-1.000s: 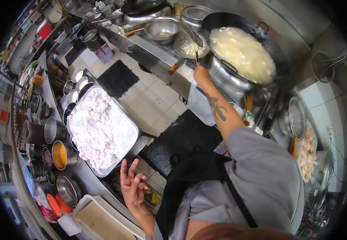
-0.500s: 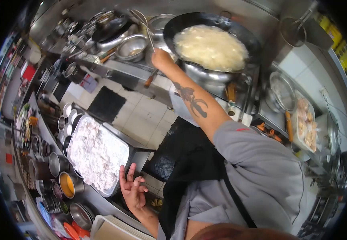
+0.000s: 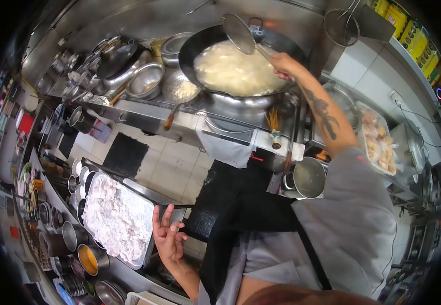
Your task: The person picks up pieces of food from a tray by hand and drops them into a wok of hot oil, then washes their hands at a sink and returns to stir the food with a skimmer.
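Note:
My right hand (image 3: 285, 66) grips the handle of a round mesh skimmer (image 3: 238, 33), which is raised over the back of a large black wok (image 3: 187, 58). Pale, foamy oil (image 3: 235, 71) fills the wok; what is under the foam cannot be made out. Lower down, my left hand (image 3: 168, 236) is empty, with two fingers stretched up and the others loosely bent. It is beside the near corner of a metal tray (image 3: 148, 218) heaped with white, flour-coated pieces (image 3: 116, 218).
Left of the wok are a wood-handled ladle strainer (image 3: 185, 90) with pale crumbs and a steel bowl (image 3: 145, 81). A brush (image 3: 274, 127) and a pot (image 3: 309, 178) are at the counter front. A tub of pale pieces (image 3: 378, 137) stands right. Black mats (image 3: 126, 155) cover some floor tiles.
My right hand has swung right with the skimmer, from above the bowls to over the wok. My left hand keeps nearly the same pose by the tray. The camera view has shifted slightly.

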The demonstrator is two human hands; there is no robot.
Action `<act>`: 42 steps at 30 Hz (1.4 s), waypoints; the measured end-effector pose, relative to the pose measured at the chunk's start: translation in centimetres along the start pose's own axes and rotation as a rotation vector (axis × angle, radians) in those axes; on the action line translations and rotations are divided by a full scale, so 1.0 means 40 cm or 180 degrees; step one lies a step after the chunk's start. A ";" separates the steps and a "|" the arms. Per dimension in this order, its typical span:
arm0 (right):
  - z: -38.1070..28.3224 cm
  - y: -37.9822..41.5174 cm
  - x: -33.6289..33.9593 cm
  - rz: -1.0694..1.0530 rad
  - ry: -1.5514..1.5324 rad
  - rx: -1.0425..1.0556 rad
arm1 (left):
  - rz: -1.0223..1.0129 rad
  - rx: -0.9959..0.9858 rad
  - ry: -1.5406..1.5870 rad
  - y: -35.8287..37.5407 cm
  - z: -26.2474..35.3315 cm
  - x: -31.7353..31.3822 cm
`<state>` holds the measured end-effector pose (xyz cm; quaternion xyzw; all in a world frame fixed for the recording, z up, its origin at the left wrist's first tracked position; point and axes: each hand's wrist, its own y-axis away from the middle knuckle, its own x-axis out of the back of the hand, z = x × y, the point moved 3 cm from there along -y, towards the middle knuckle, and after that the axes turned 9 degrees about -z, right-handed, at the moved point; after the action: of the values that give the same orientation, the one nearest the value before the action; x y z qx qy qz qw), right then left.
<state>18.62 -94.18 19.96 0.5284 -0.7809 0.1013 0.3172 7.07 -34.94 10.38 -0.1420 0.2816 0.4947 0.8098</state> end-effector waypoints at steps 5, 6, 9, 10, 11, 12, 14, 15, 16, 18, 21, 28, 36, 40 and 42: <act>0.135 0.045 0.158 0.0516 -0.0025 -0.0820 | 0.0013 0.0141 -0.0104 -0.022 -0.014 -0.019; 0.157 0.046 0.189 0.0677 -0.0115 -0.0978 | 0.0003 0.0168 -0.0127 -0.025 -0.017 -0.024; 0.202 0.043 0.262 0.0721 -0.0243 -0.1234 | 0.0010 0.0199 -0.0183 -0.036 -0.024 -0.036; 0.216 0.046 0.280 0.0727 -0.0328 -0.1307 | 0.0028 0.0208 -0.0201 -0.038 -0.026 -0.040; 0.228 0.048 0.300 0.0659 -0.0431 -0.1368 | 0.0051 0.0216 -0.0217 -0.040 -0.028 -0.045; 0.253 0.040 0.315 0.0419 -0.0477 -0.1424 | 0.0084 0.0219 -0.0227 -0.042 -0.030 -0.049; 0.331 0.013 0.345 -0.0080 -0.0568 -0.1540 | 0.0169 0.0230 -0.0252 -0.043 -0.033 -0.055; 0.369 0.009 0.351 -0.0146 -0.1033 -0.1559 | 0.0211 0.0226 -0.0262 -0.040 -0.034 -0.054; 0.371 0.014 0.336 -0.0207 -0.1318 -0.1553 | 0.0251 0.0210 -0.0264 -0.038 -0.038 -0.052; 0.380 0.029 0.309 -0.0332 -0.1877 -0.1541 | 0.0339 0.0195 -0.0258 -0.031 -0.044 -0.052; 0.463 -0.088 0.229 -0.1083 -0.2386 -0.1219 | 0.0453 0.0182 -0.0249 -0.024 -0.050 -0.062; 0.369 -0.165 0.070 -0.0961 -0.2902 -0.0874 | 0.0478 0.0203 -0.0297 -0.031 -0.058 -0.109; 0.399 0.049 0.190 -0.0963 -0.3266 -0.0775 | 0.0109 0.0230 -0.0222 -0.066 -0.067 -0.129; 0.360 0.100 0.230 -0.0432 -0.2239 -0.0839 | -0.0027 0.0221 -0.0186 -0.068 -0.066 -0.122; 0.318 0.111 0.235 -0.0289 -0.1463 -0.0972 | -0.0065 0.0225 -0.0174 -0.065 -0.065 -0.117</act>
<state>7.48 -105.75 16.49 0.5181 -0.8142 -0.1543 0.2120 6.91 -40.85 10.97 -0.1026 0.2752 0.4799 0.8267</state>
